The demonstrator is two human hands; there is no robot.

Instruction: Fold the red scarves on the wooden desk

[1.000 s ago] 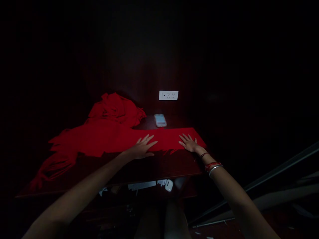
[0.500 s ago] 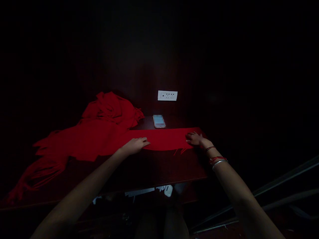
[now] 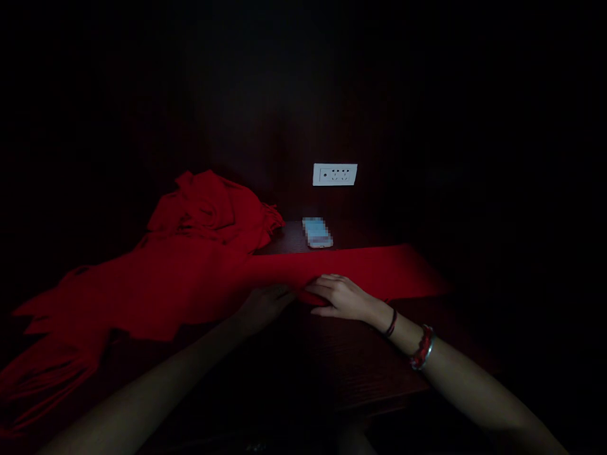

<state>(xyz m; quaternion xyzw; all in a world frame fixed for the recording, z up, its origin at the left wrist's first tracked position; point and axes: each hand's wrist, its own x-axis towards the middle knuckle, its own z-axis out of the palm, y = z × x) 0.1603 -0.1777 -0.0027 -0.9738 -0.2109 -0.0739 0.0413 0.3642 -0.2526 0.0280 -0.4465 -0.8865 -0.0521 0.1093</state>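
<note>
Cloth (image 3: pixel 237 272), red, spreads over the dark surface (image 3: pixel 370 363); your left hand (image 3: pixel 262 308) and right hand (image 3: pixel 340 296) touch its near edge, whether fingers grip it unclear

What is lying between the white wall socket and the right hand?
In the head view, a phone-like object lies there and, nearer the right hand, a strip of red cloth.

Red bracelet (image 3: pixel 420 354), silver bangle (image 3: pixel 430 349)

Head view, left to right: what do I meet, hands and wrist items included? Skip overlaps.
Long red fabric fringe → bare left hand → bare right hand → thin dark wristband → textured red bracelet.
</note>
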